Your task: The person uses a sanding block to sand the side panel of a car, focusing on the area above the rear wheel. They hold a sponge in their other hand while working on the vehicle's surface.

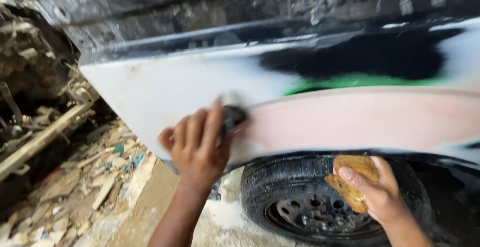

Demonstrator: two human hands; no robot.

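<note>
Left hand (197,144) fingers pinch a dark sanding pad (233,117) flat on the fender panel (350,122) mid-frame, right hand (375,192) grips a yellow sponge (352,179) lower right; too much pressure could gouge the primer.

A single head-worn camera is looking down and forward at close range, and there is no second view sharing the scene. It is facing the car body panel (165,92), which is filling the frame above and beyond both hands. The left hand (197,144) is sitting near the centre, the right hand (377,192) at lower right, with the tyre (280,182) lying between and below them.
</note>
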